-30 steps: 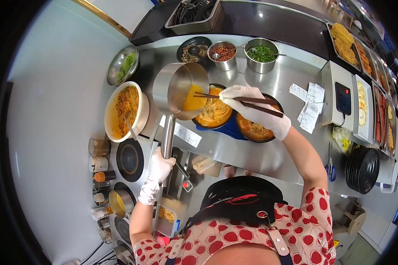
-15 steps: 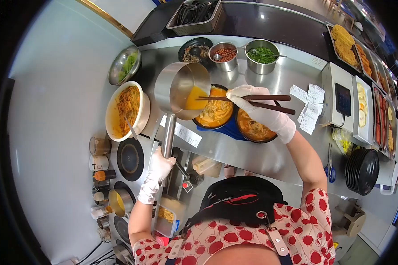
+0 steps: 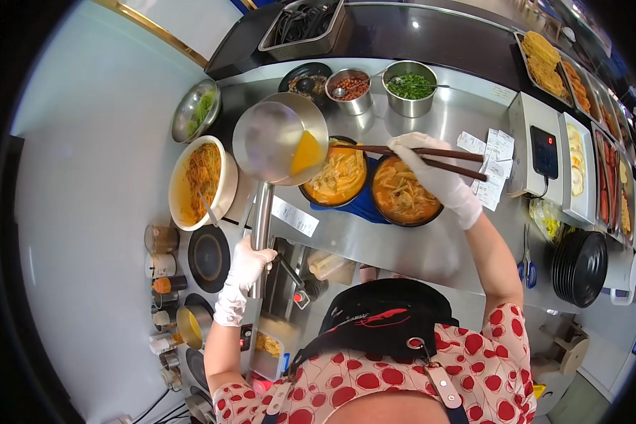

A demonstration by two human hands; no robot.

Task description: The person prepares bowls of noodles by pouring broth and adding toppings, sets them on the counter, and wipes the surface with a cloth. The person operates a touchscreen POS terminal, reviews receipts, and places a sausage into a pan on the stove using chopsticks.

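Note:
My left hand (image 3: 246, 267), in a white glove, is closed round the long metal handle of a saucepan (image 3: 263, 145). The pan is tilted to the right, its rim at the left black bowl (image 3: 336, 185) of noodles in orange broth, with a small pool of orange liquid inside. In my gloved right hand (image 3: 431, 169) is a pair of dark chopsticks (image 3: 466, 157). Their tips reach left over that bowl, close to the pan rim. Below this hand sits a second black bowl (image 3: 406, 194) of noodles and broth. Both bowls stand on a blue cloth (image 3: 357, 210).
Behind the bowls stand a metal pot of chopped green onion (image 3: 410, 88) and a pot of peanuts (image 3: 350, 90). A white tub of shredded food (image 3: 222, 177) is at left. Paper slips (image 3: 498, 159), a scale (image 3: 537, 141) and stacked black plates (image 3: 579, 268) are at right.
The saucepan has shifted slightly left, and less orange liquid shows in it. My right hand and the chopsticks have moved a little right, uncovering more of the second bowl.

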